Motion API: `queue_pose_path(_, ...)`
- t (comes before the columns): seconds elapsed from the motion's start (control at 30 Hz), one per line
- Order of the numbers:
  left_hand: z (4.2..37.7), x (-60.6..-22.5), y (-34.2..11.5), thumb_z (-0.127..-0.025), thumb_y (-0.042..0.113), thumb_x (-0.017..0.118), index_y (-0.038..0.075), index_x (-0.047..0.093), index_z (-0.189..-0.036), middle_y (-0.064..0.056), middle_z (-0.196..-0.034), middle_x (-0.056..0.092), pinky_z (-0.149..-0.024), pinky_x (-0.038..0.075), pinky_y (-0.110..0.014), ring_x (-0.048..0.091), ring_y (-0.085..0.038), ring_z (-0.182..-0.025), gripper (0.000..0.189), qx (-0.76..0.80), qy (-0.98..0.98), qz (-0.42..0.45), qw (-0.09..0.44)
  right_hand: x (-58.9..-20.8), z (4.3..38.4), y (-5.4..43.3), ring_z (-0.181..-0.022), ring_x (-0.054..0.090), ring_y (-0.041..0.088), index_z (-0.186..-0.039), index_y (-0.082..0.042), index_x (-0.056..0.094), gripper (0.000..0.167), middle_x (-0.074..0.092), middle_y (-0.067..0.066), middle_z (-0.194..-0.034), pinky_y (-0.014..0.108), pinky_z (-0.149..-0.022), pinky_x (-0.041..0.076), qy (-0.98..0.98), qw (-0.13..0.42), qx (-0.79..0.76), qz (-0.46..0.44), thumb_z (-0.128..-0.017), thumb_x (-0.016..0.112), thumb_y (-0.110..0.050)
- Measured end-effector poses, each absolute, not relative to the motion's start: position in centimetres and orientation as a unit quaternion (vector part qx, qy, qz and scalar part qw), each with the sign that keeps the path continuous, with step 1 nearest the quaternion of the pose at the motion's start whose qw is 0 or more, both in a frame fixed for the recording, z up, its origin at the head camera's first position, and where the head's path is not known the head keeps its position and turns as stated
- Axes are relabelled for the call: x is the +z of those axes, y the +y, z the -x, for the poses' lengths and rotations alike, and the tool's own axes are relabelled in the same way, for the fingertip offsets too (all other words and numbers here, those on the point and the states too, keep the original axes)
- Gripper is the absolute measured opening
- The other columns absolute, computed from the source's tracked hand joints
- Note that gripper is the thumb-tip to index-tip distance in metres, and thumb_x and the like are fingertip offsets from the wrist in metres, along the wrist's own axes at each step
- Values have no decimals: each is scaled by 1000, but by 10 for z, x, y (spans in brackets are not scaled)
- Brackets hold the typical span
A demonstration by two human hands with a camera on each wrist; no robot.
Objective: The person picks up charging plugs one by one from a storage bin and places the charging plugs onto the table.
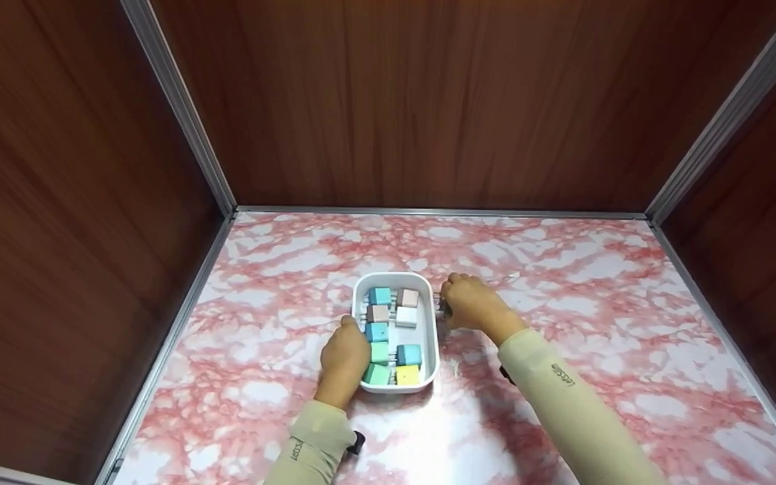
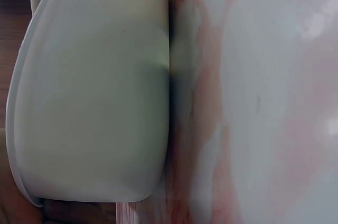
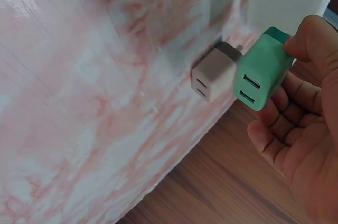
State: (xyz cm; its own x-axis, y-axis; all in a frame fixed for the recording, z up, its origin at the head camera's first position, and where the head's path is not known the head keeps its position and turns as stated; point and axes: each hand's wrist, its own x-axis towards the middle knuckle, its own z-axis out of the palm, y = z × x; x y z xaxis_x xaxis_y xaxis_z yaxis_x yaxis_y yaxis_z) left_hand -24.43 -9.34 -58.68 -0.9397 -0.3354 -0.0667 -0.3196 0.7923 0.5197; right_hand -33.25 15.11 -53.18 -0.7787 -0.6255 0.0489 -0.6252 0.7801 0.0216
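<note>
Left hand point(image 1: 345, 356) at 8 o'clock of white rounded-rectangle plastic tray point(image 1: 432, 350), can't tell finger curl; right hand point(image 1: 474, 303) at 2 o'clock, pinching mint-green two-slot plastic charger point(image 3: 264, 71); right sleeve point(image 1: 566, 397) reads "LetsSlim"

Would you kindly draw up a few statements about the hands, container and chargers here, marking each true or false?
1. The left hand is at the white container's left side. True.
2. The right hand holds a green charger. True.
3. That held charger is inside the container. False: it is outside.
4. A pinkish charger sits on the table outside the container. True.
5. Every charger in the container is yellow. False: a white charger, for one, lies there too.
</note>
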Motion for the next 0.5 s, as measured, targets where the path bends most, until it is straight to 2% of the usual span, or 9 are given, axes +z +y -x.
queue_pose_path(0.3,242,-587,-93,-101,12,48,-1,56,-123,-19,-99,74,-75,55,-55,73,-35,-88,26,-269,-948,-169,28,-544,335,152,-88,60,35,-86,-7,63,35,59,10,-89,53,-87,49,-944,26,14,-328,-72,89,-24)
queue_pose_path(0.5,242,-587,-93,-102,12,45,-1,56,-122,-18,-97,74,-73,55,-54,73,-35,-86,26,-265,-949,-168,29,-550,336,152,-89,59,36,-85,-6,61,34,59,12,-91,52,-89,49,-942,31,3,-334,-71,88,-21)
